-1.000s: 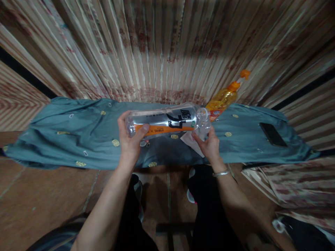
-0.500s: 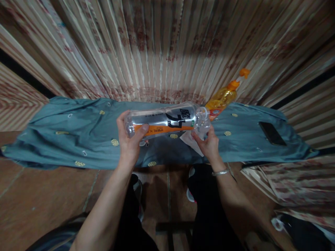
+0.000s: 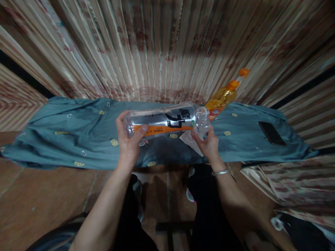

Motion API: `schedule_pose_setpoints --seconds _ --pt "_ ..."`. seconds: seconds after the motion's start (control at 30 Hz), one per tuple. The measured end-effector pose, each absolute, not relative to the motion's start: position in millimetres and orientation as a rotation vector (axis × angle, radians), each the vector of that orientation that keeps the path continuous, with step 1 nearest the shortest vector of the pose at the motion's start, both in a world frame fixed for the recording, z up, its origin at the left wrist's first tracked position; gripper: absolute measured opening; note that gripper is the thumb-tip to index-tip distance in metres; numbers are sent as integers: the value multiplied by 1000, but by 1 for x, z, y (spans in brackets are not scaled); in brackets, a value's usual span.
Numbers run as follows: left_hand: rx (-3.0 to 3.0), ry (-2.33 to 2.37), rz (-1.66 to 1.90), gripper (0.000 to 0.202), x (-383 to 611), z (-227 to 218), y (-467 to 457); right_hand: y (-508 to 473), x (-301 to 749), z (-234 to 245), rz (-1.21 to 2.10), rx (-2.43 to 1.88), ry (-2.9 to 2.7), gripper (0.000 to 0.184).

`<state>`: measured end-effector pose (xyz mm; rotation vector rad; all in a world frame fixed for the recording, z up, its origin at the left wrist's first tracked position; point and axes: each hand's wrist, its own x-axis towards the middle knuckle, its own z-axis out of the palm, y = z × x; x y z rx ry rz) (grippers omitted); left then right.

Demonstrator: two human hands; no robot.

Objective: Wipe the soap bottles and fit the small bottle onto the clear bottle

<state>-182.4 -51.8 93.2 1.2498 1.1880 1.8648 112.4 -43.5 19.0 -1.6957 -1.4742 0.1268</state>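
A clear plastic bottle (image 3: 162, 120) with a silver and orange label is held lying sideways above the cloth. My left hand (image 3: 130, 137) is wrapped round its base end, thumb across the label. At the other end, close to the bottle's neck, my right hand (image 3: 208, 141) is closed on a clear, shiny plastic piece (image 3: 202, 127) whose kind I cannot make out. A white tissue (image 3: 191, 142) lies on the cloth below the right hand. Behind the neck stands a bottle of yellow liquid (image 3: 221, 98) with an orange pump top.
A blue-green patterned cloth (image 3: 86, 136) covers the long narrow surface. On its right part lies a dark phone (image 3: 271, 133). A pleated curtain (image 3: 157, 52) hangs along the far side and continues at both ends. Below are my legs and a tiled floor (image 3: 57, 188).
Almost nothing differs. The held bottle has shifted a touch to the left and rolled very slightly; both hands keep their places on it and the clear piece.
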Motion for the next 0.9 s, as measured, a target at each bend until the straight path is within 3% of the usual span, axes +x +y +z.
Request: schedule_pose_setpoints --seconds 0.9 --pt "1214 1141 1826 67 -180 96 -54 -42 114 13 116 -1654 -1483 81"
